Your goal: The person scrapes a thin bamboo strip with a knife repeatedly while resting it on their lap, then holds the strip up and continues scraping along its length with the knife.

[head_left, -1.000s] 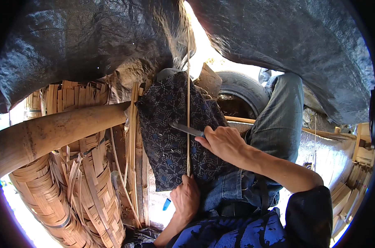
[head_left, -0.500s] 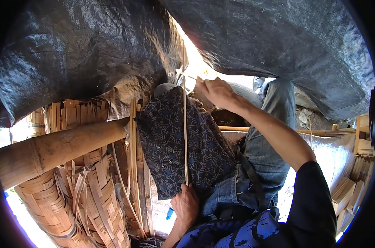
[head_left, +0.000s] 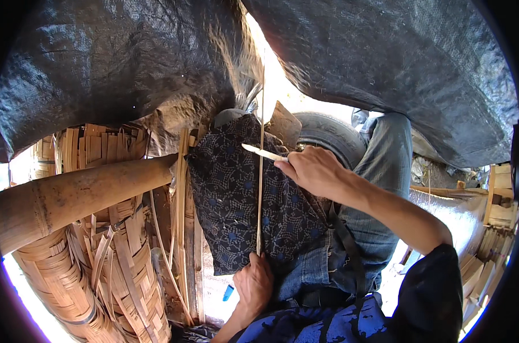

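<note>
My left hand (head_left: 254,281) is closed on the lower end of a long thin bamboo strip (head_left: 260,211), near my lap. The strip rises away from me over a dark patterned cloth (head_left: 228,197) spread across my left leg. In my right hand (head_left: 318,170) is a knife (head_left: 274,155), its pale blade pointing left. The blade crosses the strip a little above its middle; whether the two touch, I cannot tell. Something small and blue (head_left: 228,292) shows beside my left wrist.
A thick bamboo pole (head_left: 82,197) juts in from the left, over tall woven bamboo baskets (head_left: 48,274). Dark tarpaulin (head_left: 396,68) hangs across the top. A tyre (head_left: 335,134) stands beyond my right hand. Wood pieces (head_left: 476,263) are stacked at the right.
My right hand has come back toward me with the knife, from the strip's far part to over the cloth. My left hand has stayed nearly in place, holding the strip.
</note>
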`<state>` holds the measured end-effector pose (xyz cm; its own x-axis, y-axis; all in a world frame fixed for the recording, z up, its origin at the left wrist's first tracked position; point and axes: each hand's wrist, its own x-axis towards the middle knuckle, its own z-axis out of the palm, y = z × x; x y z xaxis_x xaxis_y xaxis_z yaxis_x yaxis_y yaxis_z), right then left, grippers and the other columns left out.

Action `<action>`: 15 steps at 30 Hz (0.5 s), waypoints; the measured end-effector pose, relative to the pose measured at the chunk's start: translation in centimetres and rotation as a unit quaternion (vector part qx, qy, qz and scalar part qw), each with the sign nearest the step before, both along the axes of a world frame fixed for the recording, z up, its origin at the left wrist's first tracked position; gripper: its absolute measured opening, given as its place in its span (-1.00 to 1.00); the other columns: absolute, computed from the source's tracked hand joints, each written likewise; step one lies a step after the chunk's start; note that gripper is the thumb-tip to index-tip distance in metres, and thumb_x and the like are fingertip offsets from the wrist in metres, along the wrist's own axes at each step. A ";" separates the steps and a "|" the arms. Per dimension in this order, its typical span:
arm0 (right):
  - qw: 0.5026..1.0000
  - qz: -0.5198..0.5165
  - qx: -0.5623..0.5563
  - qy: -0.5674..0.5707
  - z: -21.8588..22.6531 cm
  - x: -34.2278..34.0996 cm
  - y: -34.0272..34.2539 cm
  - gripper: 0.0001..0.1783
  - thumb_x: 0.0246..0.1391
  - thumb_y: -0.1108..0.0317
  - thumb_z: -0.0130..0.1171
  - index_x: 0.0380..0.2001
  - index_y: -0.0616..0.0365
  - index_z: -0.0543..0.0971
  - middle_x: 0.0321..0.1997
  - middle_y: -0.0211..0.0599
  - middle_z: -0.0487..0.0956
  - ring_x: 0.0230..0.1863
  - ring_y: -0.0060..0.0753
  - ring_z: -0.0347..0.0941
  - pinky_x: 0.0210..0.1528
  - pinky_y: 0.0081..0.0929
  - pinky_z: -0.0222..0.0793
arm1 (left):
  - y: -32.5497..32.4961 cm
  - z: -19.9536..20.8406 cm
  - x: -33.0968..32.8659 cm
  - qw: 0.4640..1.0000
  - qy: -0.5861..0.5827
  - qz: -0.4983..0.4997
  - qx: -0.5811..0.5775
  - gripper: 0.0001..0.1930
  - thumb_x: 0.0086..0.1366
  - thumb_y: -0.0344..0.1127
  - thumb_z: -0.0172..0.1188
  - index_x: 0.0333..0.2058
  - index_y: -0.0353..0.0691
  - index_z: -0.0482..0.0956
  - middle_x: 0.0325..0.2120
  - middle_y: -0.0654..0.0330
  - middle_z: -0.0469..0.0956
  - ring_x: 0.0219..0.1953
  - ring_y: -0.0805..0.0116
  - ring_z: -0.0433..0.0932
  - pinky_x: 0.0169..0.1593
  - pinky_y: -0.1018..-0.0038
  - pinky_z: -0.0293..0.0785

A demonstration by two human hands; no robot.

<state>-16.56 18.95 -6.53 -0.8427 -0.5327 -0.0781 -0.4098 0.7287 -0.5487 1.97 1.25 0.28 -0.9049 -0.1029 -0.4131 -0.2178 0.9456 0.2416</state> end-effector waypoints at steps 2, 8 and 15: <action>0.993 0.005 0.032 -0.117 0.6 -1.6 0.1 -0.47 0.22 0.10 -0.15 -0.71 0.24 0.41 -0.85 -0.22 0.35 -0.84 -0.30 0.28 -0.72 -0.29 0.28 | 0.2 0.1 0.1 1.000 -0.001 -0.003 -0.002 -0.73 0.24 -0.29 -0.02 -0.61 -0.23 0.27 -0.85 -0.05 0.39 -0.80 -0.04 0.41 -0.69 0.17 0.30; 0.965 -0.091 0.039 -0.242 0.9 -6.6 1.8 -0.47 0.28 0.11 -0.28 -0.60 0.28 0.43 -0.88 -0.48 0.16 -0.90 -0.65 0.01 -0.89 -0.60 0.00 | 0.6 0.3 0.0 1.000 -0.011 -0.002 0.015 -0.76 0.25 -0.30 -0.06 -0.57 -0.26 0.30 -0.81 -0.13 0.40 -0.75 -0.11 0.42 -0.64 0.11 0.32; 0.976 0.009 0.044 -0.214 4.6 -4.4 0.9 -0.37 0.28 0.03 -0.35 -0.75 0.19 0.39 -0.88 -0.49 0.23 -0.90 -0.62 0.08 -0.91 -0.56 0.07 | 0.1 0.0 0.1 0.999 -0.029 0.025 0.010 -0.75 0.25 -0.28 -0.04 -0.58 -0.26 0.29 -0.82 -0.12 0.40 -0.76 -0.10 0.43 -0.65 0.12 0.32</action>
